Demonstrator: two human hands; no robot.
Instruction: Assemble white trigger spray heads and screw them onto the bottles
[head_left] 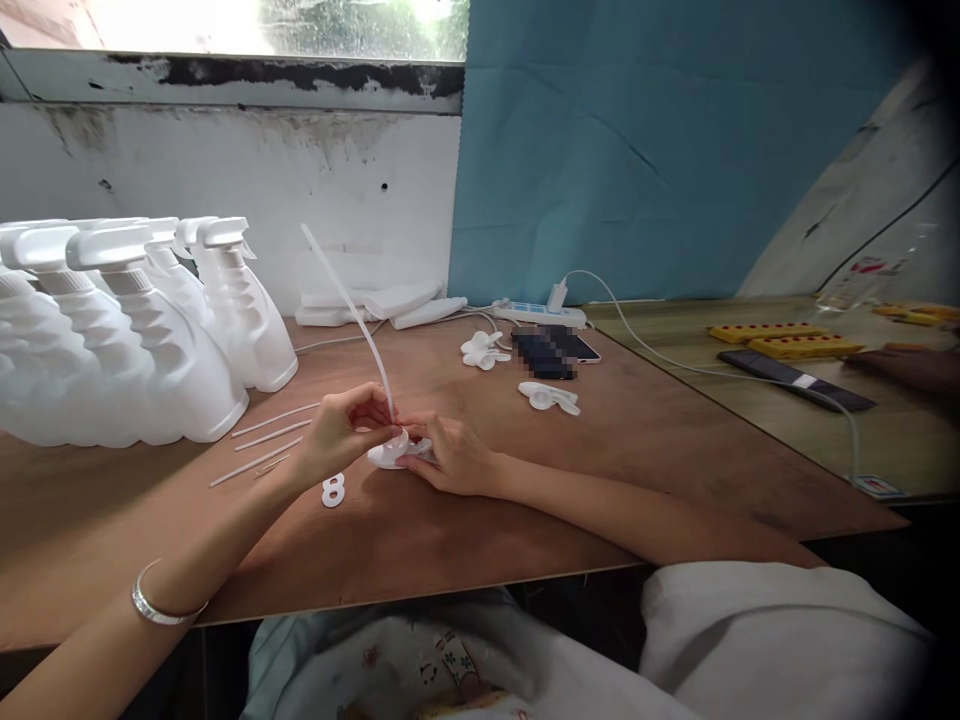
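Observation:
Near the middle of the brown tabletop, both my hands meet at a white spray-trigger head (385, 457). A long, slightly bent white plastic tube (352, 304) rises from it, leaning up and to the left. My left hand (341, 432) pinches the tube's lower end, fingers closed, just above the head. Wrapped round the head from the right, my right hand (459, 456) has its thumb and fingers pressed on it. How far the tube sits inside is hidden by my fingers. Beside my left wrist lie several loose thin tubes (271, 437) and two white ring washers (333, 490).
White spray bottles (176, 350) crowd the left. More trigger heads (549, 396) lie to the right, near phones (581, 343) and a power strip (540, 315). White pieces (412, 300) rest against the wall. A cable crosses to the neighbouring table, where another person's hand (911, 368) shows.

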